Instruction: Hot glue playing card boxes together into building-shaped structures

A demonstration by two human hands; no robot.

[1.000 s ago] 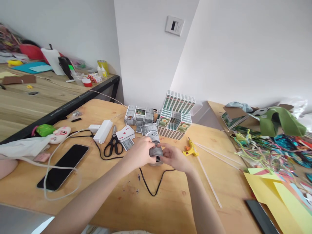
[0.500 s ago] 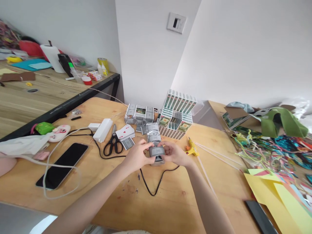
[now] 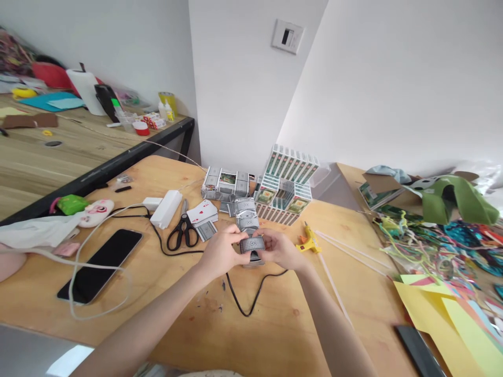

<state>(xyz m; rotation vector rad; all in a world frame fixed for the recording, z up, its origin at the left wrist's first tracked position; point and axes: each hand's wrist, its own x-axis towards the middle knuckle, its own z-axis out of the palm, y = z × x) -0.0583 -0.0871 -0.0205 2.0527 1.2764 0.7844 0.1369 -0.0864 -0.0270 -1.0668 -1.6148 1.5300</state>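
Note:
Between my two hands is a curved playing card (image 3: 252, 243), its grey patterned back facing up. My left hand (image 3: 222, 250) pinches its left end, and my right hand (image 3: 280, 248) closes on the right end. The card arches over the near end of a long piece built from playing cards (image 3: 246, 209), which runs away from me on the table. Behind it stands a larger card construction (image 3: 227, 183) with grey patterned sides. To its right rises a stack of green-and-white card boxes (image 3: 285, 183). Fingertips hide the card's edges.
Black scissors (image 3: 183, 230) and loose playing cards (image 3: 202, 214) lie left of my hands. A yellow glue gun (image 3: 309, 240) rests at right. A black cable (image 3: 247, 313) loops in front; a phone (image 3: 102, 267) and white power strip (image 3: 167, 208) lie left. Coloured paper (image 3: 436, 314) covers the right side.
Both hands keep their grip on the curved card, almost in the same place. The view has shifted very slightly; nothing else visibly moved.

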